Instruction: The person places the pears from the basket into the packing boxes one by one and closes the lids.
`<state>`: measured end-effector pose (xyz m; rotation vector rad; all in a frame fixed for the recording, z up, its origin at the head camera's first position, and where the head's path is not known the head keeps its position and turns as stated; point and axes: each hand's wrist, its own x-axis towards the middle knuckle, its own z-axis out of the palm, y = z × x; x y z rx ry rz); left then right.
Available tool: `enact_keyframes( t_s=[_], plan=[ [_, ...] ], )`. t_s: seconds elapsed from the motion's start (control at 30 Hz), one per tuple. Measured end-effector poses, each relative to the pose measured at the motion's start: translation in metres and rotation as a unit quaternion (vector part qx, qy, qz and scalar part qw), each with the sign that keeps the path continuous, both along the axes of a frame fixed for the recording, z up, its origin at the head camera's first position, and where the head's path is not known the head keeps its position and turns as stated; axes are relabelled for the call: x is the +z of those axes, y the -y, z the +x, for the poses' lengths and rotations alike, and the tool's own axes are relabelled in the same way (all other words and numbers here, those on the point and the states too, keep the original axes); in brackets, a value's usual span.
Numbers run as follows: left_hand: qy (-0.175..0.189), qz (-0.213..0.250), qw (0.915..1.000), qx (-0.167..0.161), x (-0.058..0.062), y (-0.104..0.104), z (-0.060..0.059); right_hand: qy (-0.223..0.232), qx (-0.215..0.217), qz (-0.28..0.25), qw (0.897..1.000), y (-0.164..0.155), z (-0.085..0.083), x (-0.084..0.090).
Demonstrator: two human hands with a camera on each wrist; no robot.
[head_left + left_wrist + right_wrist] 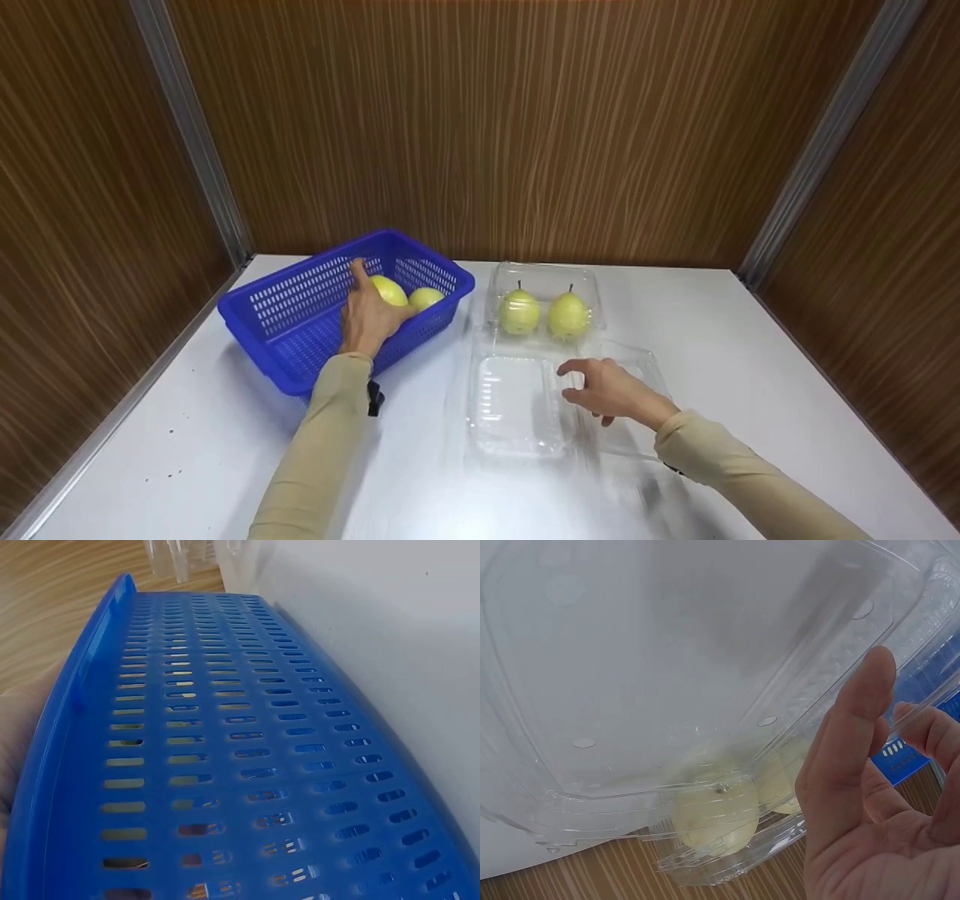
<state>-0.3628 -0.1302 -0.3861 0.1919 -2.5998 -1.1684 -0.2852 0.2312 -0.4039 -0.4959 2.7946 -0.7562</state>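
My left hand (369, 319) reaches into a blue perforated basket (289, 375), its thumb and a finger spread around a yellow-green pear (388, 289). Another pear (427, 298) lies beside it, near the thumb. The basket wall (225, 727) hides most of this hand in the left wrist view. With fingers bent loosely and nothing held, my right hand (611, 391) hovers over clear plastic packaging. Under and left of it lies a clear plastic tray (519, 405). Behind, two stemmed pears, a left one (519, 312) and a right one (568, 316), stand in a clear container (544, 274).
A clear plastic section (637, 358) lies at the right hand's far side. White tabletop (750, 360) carries everything, with small dark specks at the left. Wood-grain panels (480, 135) enclose the back and both sides.
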Motion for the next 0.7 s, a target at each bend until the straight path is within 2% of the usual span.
enact_keyframes(
  t_s=[0.1, 0.23, 0.4, 0.7],
  plan=[
    [-0.012, -0.003, 0.9999, 0.000, 0.001, 0.001, 0.002, 0.003, 0.000, -0.001, 1.000, 0.000, 0.001, 0.000],
    [-0.034, -0.008, 0.9992, -0.020, 0.002, 0.002, 0.005, 0.006, -0.002, -0.002, 1.000, 0.001, 0.003, -0.002],
    [-0.045, 0.009, 0.9982, -0.038, 0.002, -0.001, 0.009, 0.008, -0.002, 0.003, 1.000, 0.004, 0.004, -0.004],
    [-0.122, 0.032, 0.9912, -0.042, 0.004, -0.011, 0.014, 0.004, 0.014, -0.007, 1.000, 0.004, 0.006, -0.006]
  ],
)
